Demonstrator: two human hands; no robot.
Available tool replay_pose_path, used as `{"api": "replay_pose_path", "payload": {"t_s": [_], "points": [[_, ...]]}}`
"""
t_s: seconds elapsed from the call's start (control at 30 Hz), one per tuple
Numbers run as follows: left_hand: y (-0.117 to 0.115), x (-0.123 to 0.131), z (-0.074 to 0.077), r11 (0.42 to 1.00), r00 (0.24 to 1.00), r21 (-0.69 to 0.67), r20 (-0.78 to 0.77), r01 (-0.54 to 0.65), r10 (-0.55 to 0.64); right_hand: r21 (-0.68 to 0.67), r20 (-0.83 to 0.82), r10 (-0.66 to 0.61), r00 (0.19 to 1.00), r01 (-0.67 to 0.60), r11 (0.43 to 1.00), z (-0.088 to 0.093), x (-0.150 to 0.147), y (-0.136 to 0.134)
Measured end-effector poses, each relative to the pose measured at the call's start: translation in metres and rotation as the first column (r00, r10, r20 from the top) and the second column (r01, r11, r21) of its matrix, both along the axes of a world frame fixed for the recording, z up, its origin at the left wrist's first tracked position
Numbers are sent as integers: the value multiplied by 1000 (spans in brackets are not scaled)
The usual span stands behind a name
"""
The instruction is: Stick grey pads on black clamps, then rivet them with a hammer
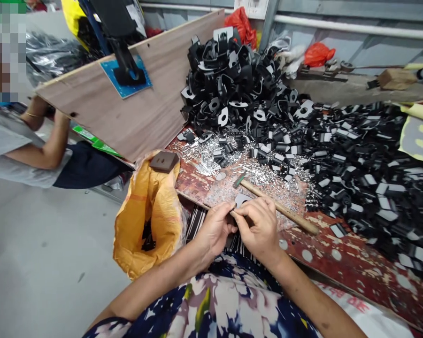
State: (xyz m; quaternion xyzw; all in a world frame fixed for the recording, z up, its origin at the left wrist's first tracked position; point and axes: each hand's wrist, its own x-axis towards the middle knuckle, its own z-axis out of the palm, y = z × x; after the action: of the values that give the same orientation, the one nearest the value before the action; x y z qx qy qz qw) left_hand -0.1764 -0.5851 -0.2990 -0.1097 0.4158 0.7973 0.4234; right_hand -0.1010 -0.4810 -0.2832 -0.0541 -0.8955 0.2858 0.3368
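Note:
My left hand (214,229) and my right hand (258,225) meet at the near edge of a worn red board (338,253). Together they pinch a small flat metal clip piece (242,200), whose pale end sticks up above the fingertips. Both hands are closed around it. A wooden-handled hammer (281,209) lies on the board just beyond my right hand. Small silver pins (211,159) are scattered past it.
A tall heap of black clips (232,80) and a wide spread of black parts (366,159) cover the board. An open yellow sack (151,211) stands at the left with a dark block (164,161) on its rim. Another person (24,145) sits at far left beside a leaning wooden panel (137,103).

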Motion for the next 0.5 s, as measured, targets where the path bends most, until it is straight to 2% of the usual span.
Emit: {"api": "replay_pose_path", "payload": {"t_s": [0.07, 0.17, 0.23, 0.3, 0.37, 0.43, 0.47, 0.5], "points": [[-5, 0, 3, 1000, 999, -3, -37, 25, -25, -8, -10, 13, 1000, -13, 1000, 0, 1, 0], [-21, 2, 4, 994, 996, 77, -49, 83, -80, -17, -65, 40, 997, -41, 999, -1, 6, -1], [-35, 7, 1, 985, 993, 132, -55, 114, -107, -18, -126, 35, 991, -38, 999, -5, 9, -6], [-50, 13, -6, 982, 984, 123, -126, 144, -129, -4, -147, 46, 988, -47, 999, -11, 12, -12], [-63, 17, -12, 984, 949, 21, -270, 178, -166, 0, -81, 139, 987, -139, 990, -18, 13, -14], [-76, 15, -16, 972, 882, -145, -413, 183, -228, 14, 50, 272, 961, -273, 962, -21, 16, -2], [-83, 10, -16, 956, 846, -236, -461, 177, -270, 49, 115, 285, 952, -292, 955, -21, 19, 9], [-89, 3, -16, 934, 813, -319, -494, 162, -309, 114, 177, 234, 956, -256, 960, -21, 22, 24]]}}
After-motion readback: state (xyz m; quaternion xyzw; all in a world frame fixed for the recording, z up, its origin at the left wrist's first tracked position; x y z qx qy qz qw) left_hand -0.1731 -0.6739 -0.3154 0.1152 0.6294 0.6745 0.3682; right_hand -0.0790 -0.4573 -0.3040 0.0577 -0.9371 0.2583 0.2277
